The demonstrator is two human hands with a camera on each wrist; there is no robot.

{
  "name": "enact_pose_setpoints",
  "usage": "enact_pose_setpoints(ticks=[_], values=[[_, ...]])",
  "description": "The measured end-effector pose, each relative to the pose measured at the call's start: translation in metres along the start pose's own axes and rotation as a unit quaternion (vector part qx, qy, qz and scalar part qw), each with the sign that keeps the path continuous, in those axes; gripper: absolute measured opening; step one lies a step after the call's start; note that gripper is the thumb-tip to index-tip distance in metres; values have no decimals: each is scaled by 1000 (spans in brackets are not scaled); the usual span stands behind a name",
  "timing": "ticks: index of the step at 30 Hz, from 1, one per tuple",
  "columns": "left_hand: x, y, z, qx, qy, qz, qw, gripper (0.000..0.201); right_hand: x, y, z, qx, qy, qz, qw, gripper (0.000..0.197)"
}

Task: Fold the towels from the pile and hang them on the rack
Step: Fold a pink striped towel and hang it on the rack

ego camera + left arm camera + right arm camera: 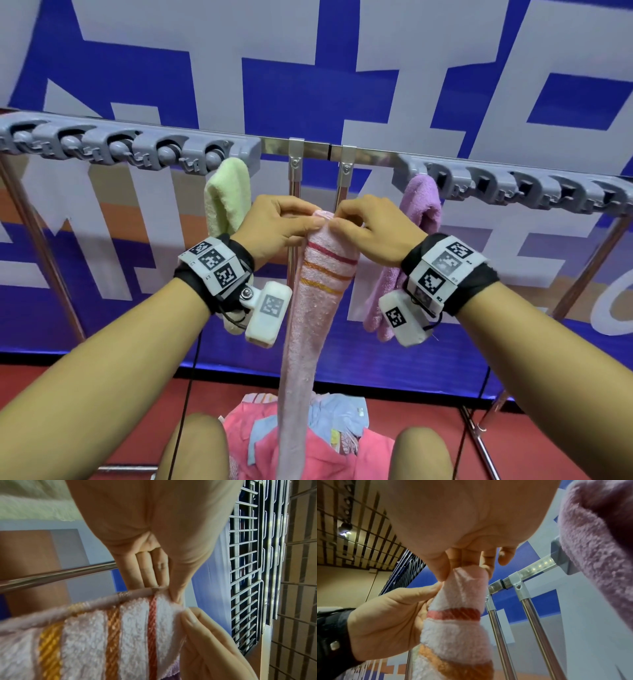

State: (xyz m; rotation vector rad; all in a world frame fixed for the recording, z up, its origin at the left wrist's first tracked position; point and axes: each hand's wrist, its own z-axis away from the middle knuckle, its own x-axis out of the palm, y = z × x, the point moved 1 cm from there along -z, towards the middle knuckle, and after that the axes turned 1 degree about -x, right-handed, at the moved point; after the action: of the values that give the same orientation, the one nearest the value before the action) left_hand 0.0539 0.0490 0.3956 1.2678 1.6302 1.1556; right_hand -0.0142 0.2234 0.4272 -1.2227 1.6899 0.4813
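A pale pink towel (308,308) with red, orange and yellow stripes hangs down long and narrow in front of me. My left hand (281,222) and right hand (370,229) both pinch its top end, thumbs against fingers, just below the rack's top bar (313,149). The wrist views show the same striped towel (96,635) (453,626) pinched at its upper edge by both hands. A green towel (227,195) hangs from the left grey clip strip (130,147), and a purple towel (423,205) from the right clip strip (513,185). The pile (308,442) of pink and blue towels lies on the floor between my knees.
The rack's steel uprights (294,192) stand directly behind the held towel, and slanted legs (582,263) run down at both sides. A blue-and-white banner wall (308,68) closes off the back. Red floor (102,377) lies below.
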Motion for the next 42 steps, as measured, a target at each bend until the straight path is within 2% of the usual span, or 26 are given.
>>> enact_pose_setpoints(ticks=[5, 8, 10, 12, 14, 16, 21, 23, 25, 30, 36, 39, 42], values=[[-4, -5, -1, -10, 7, -11, 1000, 18, 0, 2, 1, -24, -21, 105, 994, 44], [-7, -5, -1, -11, 0, -5, 1000, 19, -5, 6, 1, -12, -27, 112, 993, 50], [-10, -6, -1, -13, 0, 9, 1000, 18, -6, 10, 0, -5, -69, 111, 991, 44], [-10, -6, -2, -8, 10, 24, 1000, 16, -4, 10, -1, -4, -101, 80, 992, 29], [-7, -7, -4, 3, 28, 37, 999, 14, -2, 7, -2, 9, -85, 13, 996, 22], [-5, -7, -7, 15, 44, 44, 998, 13, 0, 5, -4, 9, -51, -18, 999, 25], [-8, -6, -9, 17, 37, 53, 998, 14, 2, 8, -6, 32, -21, -106, 994, 10], [-11, -7, -9, 15, 38, 60, 997, 14, 3, 10, -6, 37, 18, -124, 991, 14], [-12, -7, -11, 15, 41, 66, 997, 14, 5, 9, -6, 32, 39, -130, 990, 26], [-14, -7, -14, 17, 41, 85, 995, 16, 7, 6, -6, -1, 66, -99, 993, 40], [-11, -11, -16, 24, 27, 129, 991, 19, 12, 3, -4, -54, 51, -24, 997, 32], [-9, -13, -17, 22, 25, 127, 991, 18, 14, 2, -4, -43, 38, -7, 998, 24], [-10, -13, -19, 20, 33, 125, 991, 16, 14, 4, -5, -26, 37, 2, 999, 24]])
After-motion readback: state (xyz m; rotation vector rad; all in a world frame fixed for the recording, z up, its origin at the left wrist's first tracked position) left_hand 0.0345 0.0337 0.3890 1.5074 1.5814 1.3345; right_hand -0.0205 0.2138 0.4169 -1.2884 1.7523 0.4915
